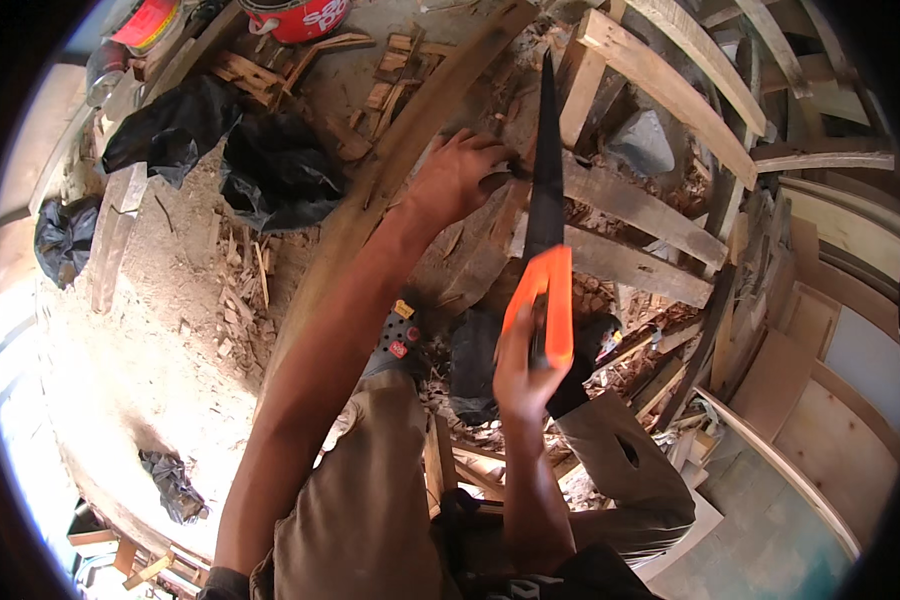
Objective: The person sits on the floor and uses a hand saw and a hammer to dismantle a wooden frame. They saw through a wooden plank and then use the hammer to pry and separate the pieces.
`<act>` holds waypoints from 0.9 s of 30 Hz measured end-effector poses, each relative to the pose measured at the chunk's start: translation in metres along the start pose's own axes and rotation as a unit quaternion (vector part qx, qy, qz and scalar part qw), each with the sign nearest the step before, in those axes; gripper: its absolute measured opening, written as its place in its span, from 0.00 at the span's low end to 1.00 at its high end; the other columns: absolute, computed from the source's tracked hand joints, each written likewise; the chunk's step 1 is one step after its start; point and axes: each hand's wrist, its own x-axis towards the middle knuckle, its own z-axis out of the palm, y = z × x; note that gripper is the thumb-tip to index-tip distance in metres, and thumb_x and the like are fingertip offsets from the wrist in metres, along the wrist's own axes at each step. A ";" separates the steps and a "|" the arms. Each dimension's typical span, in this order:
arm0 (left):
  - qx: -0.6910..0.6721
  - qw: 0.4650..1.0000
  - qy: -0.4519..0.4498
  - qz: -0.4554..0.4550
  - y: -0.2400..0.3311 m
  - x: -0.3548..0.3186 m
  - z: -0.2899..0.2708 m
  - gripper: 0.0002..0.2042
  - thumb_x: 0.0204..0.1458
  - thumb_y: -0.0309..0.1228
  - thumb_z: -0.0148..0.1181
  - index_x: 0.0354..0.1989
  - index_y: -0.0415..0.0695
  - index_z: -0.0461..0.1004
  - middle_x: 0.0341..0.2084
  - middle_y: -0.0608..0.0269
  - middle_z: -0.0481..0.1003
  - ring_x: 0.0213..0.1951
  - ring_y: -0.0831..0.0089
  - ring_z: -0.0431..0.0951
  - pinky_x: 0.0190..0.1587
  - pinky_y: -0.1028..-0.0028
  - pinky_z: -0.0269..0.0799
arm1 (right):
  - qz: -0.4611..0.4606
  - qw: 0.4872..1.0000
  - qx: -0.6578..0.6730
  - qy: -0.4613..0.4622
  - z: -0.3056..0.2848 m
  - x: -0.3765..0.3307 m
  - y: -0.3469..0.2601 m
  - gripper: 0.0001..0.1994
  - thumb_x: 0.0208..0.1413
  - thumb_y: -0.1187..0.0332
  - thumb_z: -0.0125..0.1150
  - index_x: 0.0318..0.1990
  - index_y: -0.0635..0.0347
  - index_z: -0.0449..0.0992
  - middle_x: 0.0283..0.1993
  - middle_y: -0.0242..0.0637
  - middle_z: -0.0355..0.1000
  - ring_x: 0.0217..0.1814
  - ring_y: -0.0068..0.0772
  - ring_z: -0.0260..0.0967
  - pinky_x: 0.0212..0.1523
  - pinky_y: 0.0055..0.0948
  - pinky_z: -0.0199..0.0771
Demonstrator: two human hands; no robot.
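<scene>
My right hand [528,375] is wrapped round the orange handle [560,305] of a handsaw. The saw's long black blade [547,170] points away from me, its tip up near the wooden frame. My left hand [462,172] reaches out to the left of the blade, fingers bent and closed by the end of a weathered board [645,205]; a dark patch shows under the fingers, and what they grip is hidden. A second board [630,262] lies just nearer, partly behind the blade. Along my left forearm runs a long brown plank [410,130].
Black plastic bags [280,170] and a red bucket [295,18] lie to the far left. A nailed timber frame [670,95] rises at the far right, beside a grey stone chunk [642,143]. Wood scraps surround my feet; panels [770,400] lean on the right.
</scene>
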 end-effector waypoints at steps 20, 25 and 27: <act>-0.072 0.994 0.073 0.033 0.010 0.012 0.008 0.14 0.50 0.34 0.64 0.45 0.45 0.78 0.40 0.57 0.77 0.45 0.55 0.75 0.48 0.60 0.71 | -0.039 0.998 -0.025 -0.036 -0.020 -0.007 -0.065 0.15 0.64 0.74 0.55 0.56 0.66 0.68 0.43 0.36 0.73 0.29 0.12 0.65 0.25 0.14 0.64; -0.048 0.994 0.076 0.056 0.006 0.007 0.005 0.14 0.49 0.34 0.66 0.44 0.44 0.78 0.39 0.55 0.78 0.45 0.54 0.76 0.48 0.58 0.72 | 0.014 1.000 -0.009 -0.010 0.003 0.026 -0.042 0.08 0.61 0.76 0.59 0.45 0.72 0.77 0.33 0.29 0.74 0.33 0.14 0.68 0.32 0.19 0.68; -0.052 0.993 0.093 0.057 0.005 0.013 0.003 0.14 0.49 0.34 0.66 0.44 0.44 0.78 0.39 0.55 0.78 0.45 0.54 0.76 0.48 0.59 0.72 | -0.007 0.991 -0.128 -0.027 -0.028 -0.036 -0.062 0.10 0.61 0.76 0.58 0.46 0.74 0.75 0.28 0.33 0.74 0.32 0.16 0.70 0.31 0.22 0.69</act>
